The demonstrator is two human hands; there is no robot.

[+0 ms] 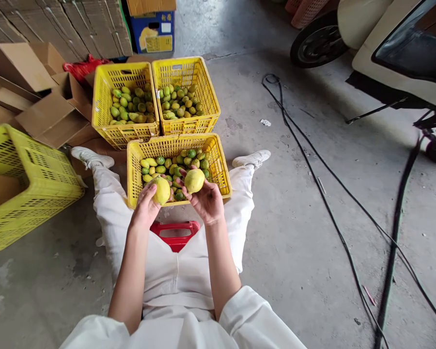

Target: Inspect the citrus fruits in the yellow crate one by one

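Note:
My left hand (146,206) is closed around a yellow lemon (162,190). A second lemon (194,181), also yellow, sits in the fingers of my right hand (208,201), a little higher and to the right. Both hands are over the near edge of a yellow plastic crate (132,169) that stands on the floor between my feet. Inside this crate lie many green and yellow fruits (160,169), partly hidden by my hands.
Two more yellow crates (126,130) with green-yellow fruits stand just beyond. At left are a larger yellow crate (43,194) and open cardboard boxes (54,118). A red stool (178,226) shows between my legs. Black cables (334,220) cross the floor at right, near a parked vehicle (378,63).

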